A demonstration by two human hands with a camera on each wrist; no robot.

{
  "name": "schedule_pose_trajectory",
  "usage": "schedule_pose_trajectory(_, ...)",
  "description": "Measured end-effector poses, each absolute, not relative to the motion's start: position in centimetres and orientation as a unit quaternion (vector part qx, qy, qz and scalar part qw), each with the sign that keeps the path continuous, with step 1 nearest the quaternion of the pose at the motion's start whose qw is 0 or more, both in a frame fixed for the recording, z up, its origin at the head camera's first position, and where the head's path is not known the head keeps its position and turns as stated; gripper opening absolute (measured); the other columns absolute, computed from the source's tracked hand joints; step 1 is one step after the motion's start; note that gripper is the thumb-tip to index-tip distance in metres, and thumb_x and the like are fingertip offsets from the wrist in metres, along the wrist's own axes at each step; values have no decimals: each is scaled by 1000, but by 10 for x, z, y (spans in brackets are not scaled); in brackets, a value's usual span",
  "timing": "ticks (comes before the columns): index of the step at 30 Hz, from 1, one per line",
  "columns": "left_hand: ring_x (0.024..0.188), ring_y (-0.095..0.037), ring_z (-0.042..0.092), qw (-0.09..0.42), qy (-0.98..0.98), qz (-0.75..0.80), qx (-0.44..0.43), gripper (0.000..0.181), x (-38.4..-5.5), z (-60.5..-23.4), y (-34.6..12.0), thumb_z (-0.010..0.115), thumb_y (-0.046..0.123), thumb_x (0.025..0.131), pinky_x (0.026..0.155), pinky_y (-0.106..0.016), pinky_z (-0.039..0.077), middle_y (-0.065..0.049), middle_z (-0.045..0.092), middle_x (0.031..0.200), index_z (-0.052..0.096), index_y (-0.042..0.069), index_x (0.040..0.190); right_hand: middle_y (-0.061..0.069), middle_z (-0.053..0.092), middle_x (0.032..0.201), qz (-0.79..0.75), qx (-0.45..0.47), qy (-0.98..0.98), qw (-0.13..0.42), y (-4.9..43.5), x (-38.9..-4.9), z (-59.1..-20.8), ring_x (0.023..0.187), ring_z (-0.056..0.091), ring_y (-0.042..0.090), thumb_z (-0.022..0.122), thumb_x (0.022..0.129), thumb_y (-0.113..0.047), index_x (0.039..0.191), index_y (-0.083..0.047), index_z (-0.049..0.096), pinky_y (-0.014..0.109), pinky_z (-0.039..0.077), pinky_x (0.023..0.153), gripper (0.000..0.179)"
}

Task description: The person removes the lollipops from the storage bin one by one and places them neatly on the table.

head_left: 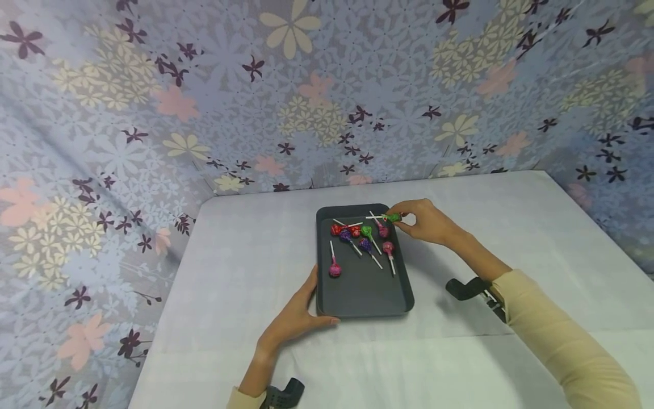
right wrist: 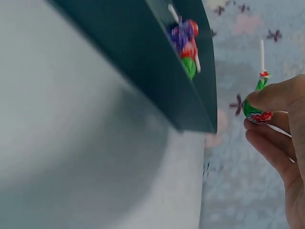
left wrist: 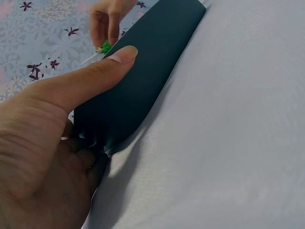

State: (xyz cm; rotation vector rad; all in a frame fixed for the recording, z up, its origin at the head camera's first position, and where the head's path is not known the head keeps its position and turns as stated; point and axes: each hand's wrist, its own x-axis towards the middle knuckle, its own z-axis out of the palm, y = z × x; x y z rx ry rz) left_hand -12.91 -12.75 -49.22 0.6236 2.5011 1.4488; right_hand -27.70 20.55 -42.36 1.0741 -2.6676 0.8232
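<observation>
My right hand point(head_left: 429, 222) pinches a green-wrapped lollipop point(head_left: 393, 217) by its head, between thumb and fingertips, over the tray's far right corner. The lollipop's white stick points left in the head view and upward in the right wrist view. My left hand point(head_left: 293, 318) holds the dark grey tray point(head_left: 365, 298) at its near left corner. In the left wrist view, its thumb point(left wrist: 97, 78) lies on the tray's outer wall and the other fingers curl at the corner, partly hidden. Inside the tray lie several lollipops, among them a green one point(head_left: 366, 231) and a pink one point(head_left: 334, 270).
A white cloth point(head_left: 245, 238) covers the table under the tray. Behind and beside it hangs flowered fabric point(head_left: 317, 102). Each wrist wears a black camera mount, the right one point(head_left: 465, 288) standing beside the tray.
</observation>
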Motion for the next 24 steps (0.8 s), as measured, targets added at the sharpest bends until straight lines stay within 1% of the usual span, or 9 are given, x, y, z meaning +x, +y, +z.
schedule_pose_trajectory(5,151,-25,10,104,843,487,202,121,-129,-492,-128,87,28,74,121,-48,17,-10,8,164,2,8,158,16,73,104,284,335,-891,116,224,-290,-434,86,70,29,70,83,6,106,-1,73,47,58,78,24)
schedule_pose_trajectory(10,151,-23,8,107,843,488,200,122,-128,-491,-128,87,29,74,121,-48,16,-9,6,165,1,8,158,22,72,101,293,295,-900,131,239,-297,-446,83,70,34,69,82,10,104,6,72,47,59,76,22)
schedule_pose_trajectory(15,151,-24,8,104,840,490,208,121,-128,-491,-129,86,29,75,121,-49,16,-8,6,165,0,9,158,26,71,100,289,265,-913,114,250,-298,-458,84,69,37,67,83,9,103,9,71,48,58,77,20)
schedule_pose_trajectory(20,151,-22,8,104,842,487,208,121,-129,-493,-130,86,31,75,121,-47,17,-6,6,165,1,10,158,27,70,103,270,241,-929,79,261,-299,-463,89,68,39,66,83,8,104,9,71,49,57,79,21)
schedule_pose_trajectory(24,151,-23,8,103,846,482,206,122,-130,-495,-130,86,32,75,121,-47,17,-6,6,165,0,10,158,28,69,104,257,226,-938,53,267,-301,-465,91,68,39,66,83,7,104,10,71,49,57,80,22)
